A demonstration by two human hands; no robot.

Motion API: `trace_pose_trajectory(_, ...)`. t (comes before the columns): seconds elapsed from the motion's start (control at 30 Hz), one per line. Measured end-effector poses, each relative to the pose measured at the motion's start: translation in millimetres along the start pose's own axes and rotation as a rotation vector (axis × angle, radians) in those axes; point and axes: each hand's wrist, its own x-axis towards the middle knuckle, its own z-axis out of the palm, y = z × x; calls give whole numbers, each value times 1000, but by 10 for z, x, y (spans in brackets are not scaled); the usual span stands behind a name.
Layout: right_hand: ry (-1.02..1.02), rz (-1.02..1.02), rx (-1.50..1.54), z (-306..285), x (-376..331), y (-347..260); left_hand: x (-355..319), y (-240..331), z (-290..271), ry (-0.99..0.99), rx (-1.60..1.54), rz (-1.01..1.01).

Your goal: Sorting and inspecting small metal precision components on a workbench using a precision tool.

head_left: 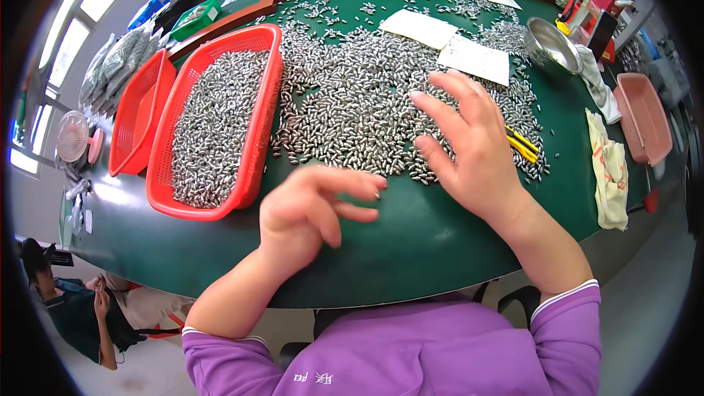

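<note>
My left hand (304, 209) hovers over the bare front part of the green table (411, 249), beside the basket, with its fingers stretched out and apart. A tiny dark speck shows at its fingertips; whether it is a metal piece I cannot tell. My right hand (477, 147) is open above the near right side of a wide pile of small silvery metal pieces (345, 117), fingers spread. A red plastic basket (273, 73) full of the same pieces stands left of the pile. Just right of my right hand lies a yellow-handled tool (522, 148), partly hidden.
White paper sheets (418, 27) lie on the pile. An orange-red basket (136, 128) stands at the left, near a pink fan (73, 136). At the right are a metal bowl (550, 48), a cream cloth (609, 176) and a pink tray (645, 117). Another person (81, 301) sits at lower left.
</note>
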Motion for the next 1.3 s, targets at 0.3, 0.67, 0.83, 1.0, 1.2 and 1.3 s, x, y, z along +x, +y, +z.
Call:
trace_pose_trajectory(0.3,-150,-201,246,114,-125,-170,18,-75,-82,413,-460,-572)
trace_pose_trajectory(0.67,-283,-43,258,69,-134,-180,-16,-66,-93,300,-528,-563)
trace_pose_trajectory(0.83,-114,-31,394,83,-86,-169,-20,-50,-50,190,-570,-632)
trace_pose_trajectory(1.0,-45,-162,478,60,-51,-187,-54,-22,11,108,-622,-736)
trace_pose_trajectory(1.2,-61,-227,503,63,-64,-210,-30,18,53,112,-529,-809)
trace_pose_trajectory(1.3,-24,-211,520,74,-64,-234,-32,19,55,101,-488,-863)
